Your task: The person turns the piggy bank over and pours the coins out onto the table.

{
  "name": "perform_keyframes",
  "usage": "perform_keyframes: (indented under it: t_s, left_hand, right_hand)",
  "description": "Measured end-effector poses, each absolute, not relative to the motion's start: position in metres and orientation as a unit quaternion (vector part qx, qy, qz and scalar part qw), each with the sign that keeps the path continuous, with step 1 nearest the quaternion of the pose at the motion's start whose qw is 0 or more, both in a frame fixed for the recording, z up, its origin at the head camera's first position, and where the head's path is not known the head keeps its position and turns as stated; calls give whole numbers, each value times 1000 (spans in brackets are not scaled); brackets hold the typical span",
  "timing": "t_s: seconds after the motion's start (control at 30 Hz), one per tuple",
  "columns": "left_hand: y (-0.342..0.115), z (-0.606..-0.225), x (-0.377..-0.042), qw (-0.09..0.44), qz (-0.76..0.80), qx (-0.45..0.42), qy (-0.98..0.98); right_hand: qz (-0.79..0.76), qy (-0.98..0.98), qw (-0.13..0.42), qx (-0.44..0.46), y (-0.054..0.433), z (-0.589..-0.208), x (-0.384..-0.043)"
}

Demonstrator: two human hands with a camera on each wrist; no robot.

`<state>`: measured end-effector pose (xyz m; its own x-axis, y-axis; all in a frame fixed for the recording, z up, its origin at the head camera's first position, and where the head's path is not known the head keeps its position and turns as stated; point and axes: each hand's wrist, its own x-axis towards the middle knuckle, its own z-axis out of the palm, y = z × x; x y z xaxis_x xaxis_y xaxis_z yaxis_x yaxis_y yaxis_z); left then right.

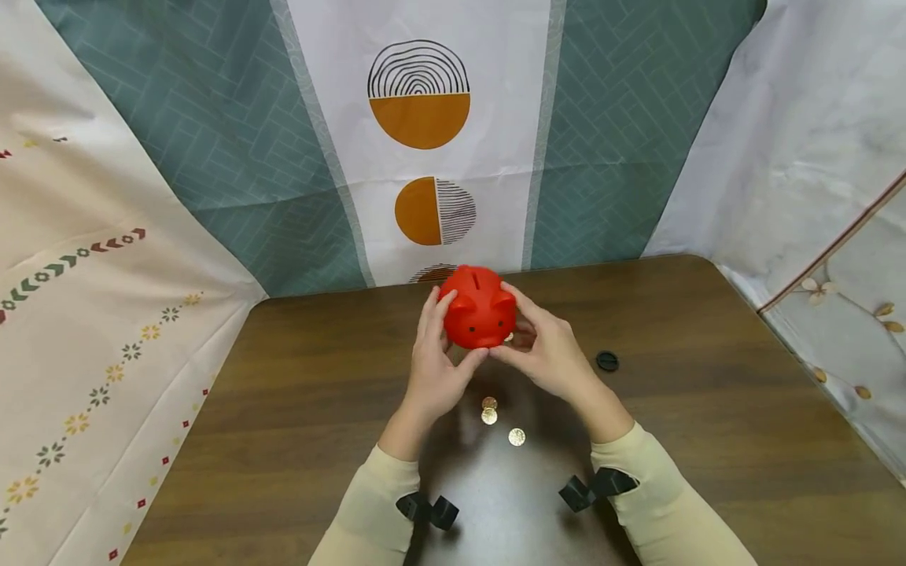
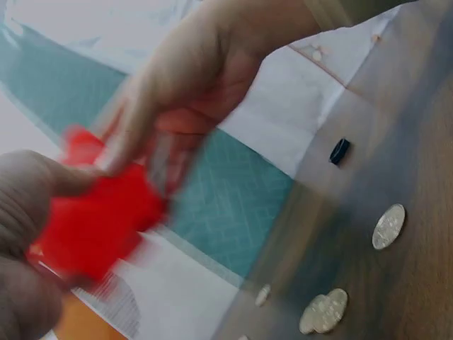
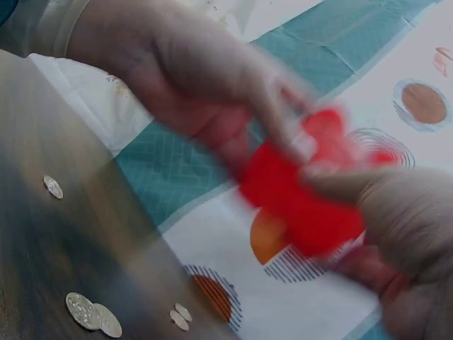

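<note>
A red piggy bank is held up above the table, its face and the slot in its top turned toward the head camera. On one side my left hand grips it, thumb underneath near the snout and fingers along the flank. My right hand grips the other side, its thumb close to the left one. Both wrist views show the piggy bank blurred between the two hands. Gold coins lie on the table below, two of them overlapping. A separate coin lies nearer the front.
A round black plug lies on the brown wooden table, right of my right hand. Another coin shows partly beside the piggy bank. Patterned cloths hang behind the table and at both sides.
</note>
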<state>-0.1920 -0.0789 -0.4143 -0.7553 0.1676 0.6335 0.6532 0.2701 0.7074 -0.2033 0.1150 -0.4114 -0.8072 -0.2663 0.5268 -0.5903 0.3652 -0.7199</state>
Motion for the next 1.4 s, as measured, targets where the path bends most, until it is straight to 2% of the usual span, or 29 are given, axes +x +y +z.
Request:
perform_keyframes:
  t_s: [0.07,0.13,0.17,0.27,0.33,0.5,0.6,0.73,0.8,0.87,1.0,1.07,1.27,1.33,1.4]
  left_hand:
    - [-80,-407,-192,291,-527,-314,-734]
    - [-81,-404,-192,301,-517,-322,-734]
    - [-82,-404,-193,284,-514,-312,-747]
    - [-86,-413,-196,173,-513,-246,-804]
    - [-87,-419,-198,124,-505,-216,-826]
    - [-85,-424,-199,116,-508,-204,-829]
    - [-84,-423,-198,141,-515,-213,-818]
    - [-81,-411,-194,257,-525,-292,-757]
    - [-81,-405,-193,282,-523,-308,-743]
    - [-82,-405,-194,250,-526,-285,-762]
    - [-85,-418,-199,113,-496,-189,-840]
    - [-85,-423,-201,92,-482,-172,-854]
    - [-83,-423,-197,115,-497,-169,-843]
    - [-81,-420,-196,147,-514,-191,-823]
    - [-80,-415,-195,203,-539,-237,-782]
  right_hand:
    - [498,-782,229,296,114,-406,-201]
    - [503,-776,237,299,113,-403,-201]
    - [507,-782,214,292,114,-405,-201]
    - [512,-822,92,232,115,-412,-204]
    - [505,-838,43,204,116,-418,-207]
    - [511,-836,39,196,117,-423,-207]
    - [507,-833,68,212,116,-421,-206]
    - [501,-796,199,275,115,-412,-203]
    - [499,-787,226,283,114,-408,-202]
    - [505,-799,184,269,115,-409,-203]
    - [491,-846,28,205,116,-419,-208]
    - [489,-850,0,194,116,-423,-210]
    - [490,-848,30,201,115,-421,-207]
    - [482,-845,73,219,115,-417,-205]
    - [481,-827,146,251,115,-410,-203]
